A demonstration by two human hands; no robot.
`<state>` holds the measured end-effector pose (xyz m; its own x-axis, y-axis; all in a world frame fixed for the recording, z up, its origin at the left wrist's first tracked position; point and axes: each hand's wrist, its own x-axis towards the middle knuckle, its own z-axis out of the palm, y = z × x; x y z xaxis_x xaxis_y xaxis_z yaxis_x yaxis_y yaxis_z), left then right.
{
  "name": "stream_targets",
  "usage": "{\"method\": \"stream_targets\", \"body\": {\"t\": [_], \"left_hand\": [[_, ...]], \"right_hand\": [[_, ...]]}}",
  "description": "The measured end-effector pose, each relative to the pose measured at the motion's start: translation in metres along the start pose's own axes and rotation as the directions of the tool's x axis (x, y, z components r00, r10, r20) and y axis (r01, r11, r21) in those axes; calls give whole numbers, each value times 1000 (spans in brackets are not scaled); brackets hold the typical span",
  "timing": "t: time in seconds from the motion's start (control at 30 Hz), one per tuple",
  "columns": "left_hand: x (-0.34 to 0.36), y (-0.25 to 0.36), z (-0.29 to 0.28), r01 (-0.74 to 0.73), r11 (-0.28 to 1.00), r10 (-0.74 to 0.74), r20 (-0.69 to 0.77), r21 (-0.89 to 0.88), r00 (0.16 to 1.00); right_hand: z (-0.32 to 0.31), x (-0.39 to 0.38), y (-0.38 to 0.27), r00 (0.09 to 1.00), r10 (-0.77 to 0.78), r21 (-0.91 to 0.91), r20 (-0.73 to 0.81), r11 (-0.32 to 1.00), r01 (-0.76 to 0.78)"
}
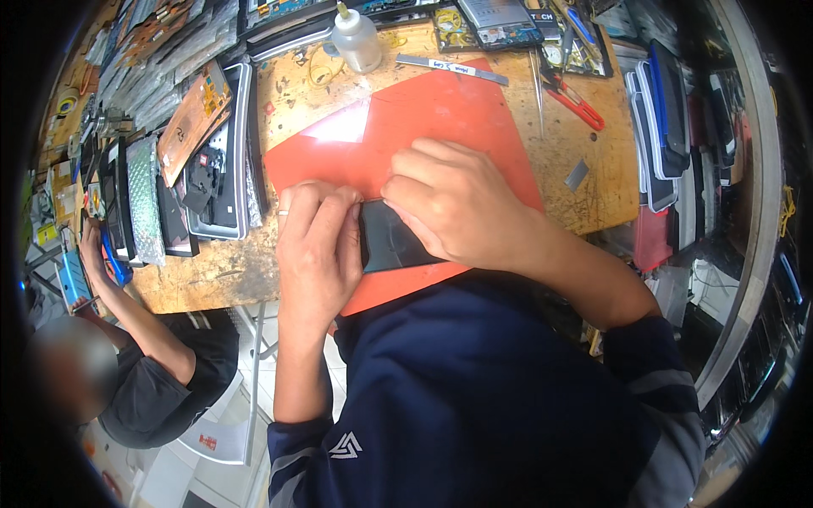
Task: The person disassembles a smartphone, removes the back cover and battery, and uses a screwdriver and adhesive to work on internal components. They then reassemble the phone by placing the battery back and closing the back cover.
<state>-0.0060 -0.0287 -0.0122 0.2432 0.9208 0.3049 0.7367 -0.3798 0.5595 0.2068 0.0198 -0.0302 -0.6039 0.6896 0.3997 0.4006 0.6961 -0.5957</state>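
A black, glossy, phone-shaped panel (pixel 388 241) lies on the orange-red mat (pixel 449 110) close to my body. My left hand (pixel 318 241) grips its left end, the fingers bent and pressed together at the upper left corner. Curled over the far edge, my right hand (pixel 461 203) has its thumb side against the panel and covers much of its right part. The fingertips of my right hand are partly hidden, and whether anything small sits between them cannot be seen. A shiny clear sheet or reflection (pixel 339 125) shows on the mat beyond my left hand.
Beyond the mat are a clear squeeze bottle (pixel 357 44), a metal ruler (pixel 451 69), tweezers (pixel 537 89) and a red-handled tool (pixel 577 106). A small grey plate (pixel 577 174) lies right. Device parts (pixel 193 127) crowd the left, where another person's hand (pixel 91 250) rests.
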Motion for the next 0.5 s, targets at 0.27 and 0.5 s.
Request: {"method": "stream_targets", "body": {"t": [0.27, 0.5], "left_hand": [[3, -5, -6, -21, 1000, 21, 50, -7, 999], [6, -7, -7, -32, 999, 31, 54, 7, 998]], "right_hand": [[-15, 14, -3, 975, 131, 8, 178, 991, -134], [-18, 35, 3, 932, 159, 80, 327, 978, -194]]}}
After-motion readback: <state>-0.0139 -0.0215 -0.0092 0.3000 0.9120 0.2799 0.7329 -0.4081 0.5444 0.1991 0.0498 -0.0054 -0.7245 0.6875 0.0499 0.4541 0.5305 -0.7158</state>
